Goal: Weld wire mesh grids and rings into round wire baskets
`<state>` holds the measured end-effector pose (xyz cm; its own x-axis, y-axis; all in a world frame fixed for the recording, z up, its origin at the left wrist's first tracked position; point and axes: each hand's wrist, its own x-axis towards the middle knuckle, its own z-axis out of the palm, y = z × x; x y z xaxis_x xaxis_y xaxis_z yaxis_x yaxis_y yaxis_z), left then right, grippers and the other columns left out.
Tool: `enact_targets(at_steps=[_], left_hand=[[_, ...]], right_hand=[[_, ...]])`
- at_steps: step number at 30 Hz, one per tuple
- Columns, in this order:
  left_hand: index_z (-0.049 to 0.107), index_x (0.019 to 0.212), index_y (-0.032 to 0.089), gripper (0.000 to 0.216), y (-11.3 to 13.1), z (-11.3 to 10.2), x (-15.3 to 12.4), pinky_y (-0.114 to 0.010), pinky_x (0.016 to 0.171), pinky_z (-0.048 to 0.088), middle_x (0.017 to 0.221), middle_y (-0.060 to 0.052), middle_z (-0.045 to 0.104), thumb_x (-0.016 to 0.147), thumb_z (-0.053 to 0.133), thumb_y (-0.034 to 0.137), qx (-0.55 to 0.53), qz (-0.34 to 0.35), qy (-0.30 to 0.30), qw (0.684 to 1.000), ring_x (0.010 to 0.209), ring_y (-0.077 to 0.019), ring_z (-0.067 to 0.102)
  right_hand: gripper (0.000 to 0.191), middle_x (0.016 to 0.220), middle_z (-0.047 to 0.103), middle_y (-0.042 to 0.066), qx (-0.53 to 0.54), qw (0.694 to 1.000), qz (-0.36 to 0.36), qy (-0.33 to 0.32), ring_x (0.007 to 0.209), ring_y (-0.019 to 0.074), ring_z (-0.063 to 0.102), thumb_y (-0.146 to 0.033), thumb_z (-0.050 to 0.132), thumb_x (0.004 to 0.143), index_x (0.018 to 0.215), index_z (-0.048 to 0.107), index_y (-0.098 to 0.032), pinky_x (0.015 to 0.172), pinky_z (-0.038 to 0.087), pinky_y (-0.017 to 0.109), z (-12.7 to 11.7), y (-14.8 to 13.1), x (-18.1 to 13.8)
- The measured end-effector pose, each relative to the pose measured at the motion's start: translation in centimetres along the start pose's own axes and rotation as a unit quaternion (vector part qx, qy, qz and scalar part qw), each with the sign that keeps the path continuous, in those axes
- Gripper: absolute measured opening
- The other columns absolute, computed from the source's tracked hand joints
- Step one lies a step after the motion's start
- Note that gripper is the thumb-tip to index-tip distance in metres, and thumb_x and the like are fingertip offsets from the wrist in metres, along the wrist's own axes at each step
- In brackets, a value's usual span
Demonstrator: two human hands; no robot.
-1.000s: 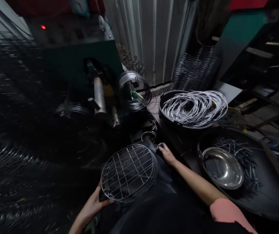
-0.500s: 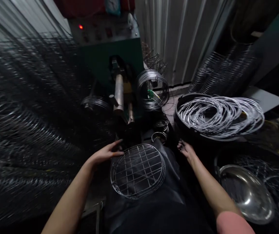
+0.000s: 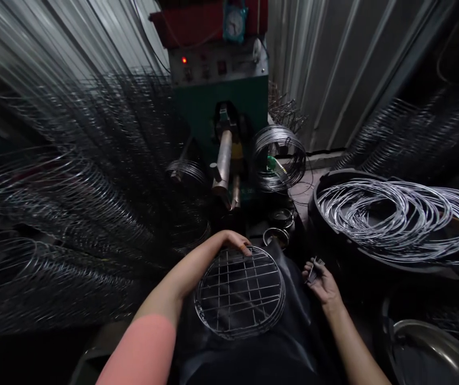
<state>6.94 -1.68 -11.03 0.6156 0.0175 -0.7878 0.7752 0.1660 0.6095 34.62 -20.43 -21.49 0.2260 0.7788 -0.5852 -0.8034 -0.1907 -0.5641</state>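
Note:
Several round wire grid racks (image 3: 239,289) lie stacked on the dark apron (image 3: 293,315) over my lap. My left hand (image 3: 237,241) reaches across to their far rim, its fingers curled at the edge and partly hidden. My right hand (image 3: 321,280) is held palm up to the right of the stack, apart from it, with its fingers curled round a few small, thin metal pieces (image 3: 314,270). Past the racks stands a green machine (image 3: 221,101) with a metal arm (image 3: 224,158) pointing towards me, above a shorter copper-coloured rod (image 3: 236,191).
A black tub (image 3: 315,208) holding many loose wire rings (image 3: 377,203) stands at the right. Below it is a shiny metal bowl (image 3: 430,342). Small round dishes (image 3: 275,235) sit beyond the racks. Large stacks of wire rings (image 3: 93,198) crowd the left side. A wire coil (image 3: 280,158) hangs beside the machine.
My left hand has moved right, from open beside the racks to curled at their far rim. My right hand has turned palm up, showing the metal pieces. The view has shifted left.

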Motion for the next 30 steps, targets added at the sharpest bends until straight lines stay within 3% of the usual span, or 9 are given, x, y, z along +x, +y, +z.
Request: enact_targets(at_steps=[6, 9, 12, 15, 19, 22, 25, 27, 30], left_hand=[[0.061, 0.099, 0.01, 0.045, 0.2, 1.8, -2.0, -0.028, 0.07, 0.048, 0.083, -0.003, 0.069, 0.06, 0.071, 0.03, 0.0, 0.037, 0.039, 0.999, 0.076, -0.0187, 0.064], [0.061, 0.101, 0.013, 0.056, 0.2, 2.7, -4.7, -0.029, 0.078, 0.049, 0.1, -0.007, 0.068, 0.052, 0.078, 0.034, 0.048, 0.099, 0.089, 0.99, 0.092, -0.0227, 0.062], [0.059, 0.108, 0.013, 0.067, 0.0, 3.4, -8.8, -0.029, 0.086, 0.046, 0.109, -0.009, 0.064, 0.05, 0.081, 0.039, 0.134, 0.153, 0.179, 0.963, 0.1, -0.0244, 0.059], [0.053, 0.117, 0.014, 0.08, -0.2, 4.7, -13.5, -0.034, 0.092, 0.044, 0.116, -0.01, 0.06, 0.05, 0.081, 0.046, 0.211, 0.176, 0.336, 0.901, 0.106, -0.0259, 0.056], [0.042, 0.129, 0.013, 0.097, -0.6, 7.1, -17.4, -0.046, 0.103, 0.035, 0.133, -0.018, 0.045, 0.049, 0.08, 0.052, 0.318, 0.184, 0.534, 0.762, 0.124, -0.0329, 0.042], [0.037, 0.133, 0.011, 0.1, -1.0, 8.2, -16.9, -0.057, 0.108, 0.022, 0.142, -0.024, 0.031, 0.052, 0.079, 0.049, 0.381, 0.155, 0.613, 0.675, 0.134, -0.0395, 0.026], [0.038, 0.133, 0.009, 0.094, -1.3, 8.5, -14.6, -0.062, 0.107, 0.017, 0.142, -0.027, 0.03, 0.055, 0.079, 0.043, 0.416, 0.131, 0.638, 0.635, 0.134, -0.0425, 0.024], [0.039, 0.132, 0.007, 0.092, -1.5, 8.4, -13.2, -0.062, 0.107, 0.017, 0.141, -0.029, 0.031, 0.056, 0.078, 0.041, 0.423, 0.123, 0.637, 0.632, 0.133, -0.0433, 0.026], [0.038, 0.132, 0.005, 0.092, -1.9, 8.1, -11.6, -0.061, 0.107, 0.019, 0.14, -0.031, 0.032, 0.057, 0.078, 0.037, 0.411, 0.112, 0.632, 0.648, 0.133, -0.0435, 0.027]], right_hand=[[0.024, 0.061, 0.056, -0.004, -0.127, 0.981, -0.143, 0.014, 0.039, 0.0053, 0.036, -0.03, 0.069, 0.062, 0.084, 0.063, -0.02, 0.035, 0.03, 0.019, 3.0, 1.3, -1.6], [0.027, 0.072, 0.063, 0.002, -0.304, 0.92, -0.245, 0.029, 0.059, 0.0136, 0.055, -0.039, 0.066, 0.064, 0.082, 0.065, -0.02, 0.054, 0.045, 0.025, 3.2, 2.9, -2.2], [0.032, 0.079, 0.066, 0.007, -0.43, 0.862, -0.267, 0.0, 0.08, 0.0225, 0.06, -0.049, 0.06, 0.065, 0.075, 0.063, -0.019, 0.075, 0.048, 0.034, 3.0, 3.8, -2.3], [0.04, 0.079, 0.067, 0.008, -0.487, 0.836, -0.251, -0.045, 0.081, 0.0247, 0.062, -0.055, 0.058, 0.063, 0.077, 0.063, -0.018, 0.078, 0.047, 0.037, 4.2, 2.8, -3.0], [0.043, 0.092, 0.067, 0.006, -0.515, 0.795, -0.286, -0.146, 0.087, 0.0225, 0.061, -0.048, 0.063, 0.066, 0.097, 0.062, -0.018, 0.08, 0.047, 0.034, 9.7, -1.1, -6.5], [0.028, 0.093, 0.067, 0.005, -0.55, 0.743, -0.265, -0.274, 0.088, 0.0201, 0.061, -0.039, 0.059, 0.074, 0.093, 0.066, -0.019, 0.081, 0.046, 0.031, 15.4, -3.5, -9.8], [0.023, 0.088, 0.069, 0.004, -0.583, 0.687, -0.207, -0.381, 0.084, 0.0185, 0.061, -0.032, 0.057, 0.077, 0.09, 0.069, -0.017, 0.078, 0.046, 0.029, 20.6, -3.4, -11.1], [0.02, 0.084, 0.069, 0.003, -0.623, 0.645, -0.207, -0.391, 0.08, 0.0175, 0.062, -0.025, 0.056, 0.078, 0.089, 0.069, -0.016, 0.074, 0.046, 0.027, 23.1, -2.1, -10.4], [0.014, 0.08, 0.068, 0.004, -0.719, 0.545, -0.296, -0.315, 0.077, 0.0175, 0.062, -0.016, 0.055, 0.078, 0.082, 0.069, -0.015, 0.071, 0.044, 0.026, 25.1, 0.6, -8.6]])
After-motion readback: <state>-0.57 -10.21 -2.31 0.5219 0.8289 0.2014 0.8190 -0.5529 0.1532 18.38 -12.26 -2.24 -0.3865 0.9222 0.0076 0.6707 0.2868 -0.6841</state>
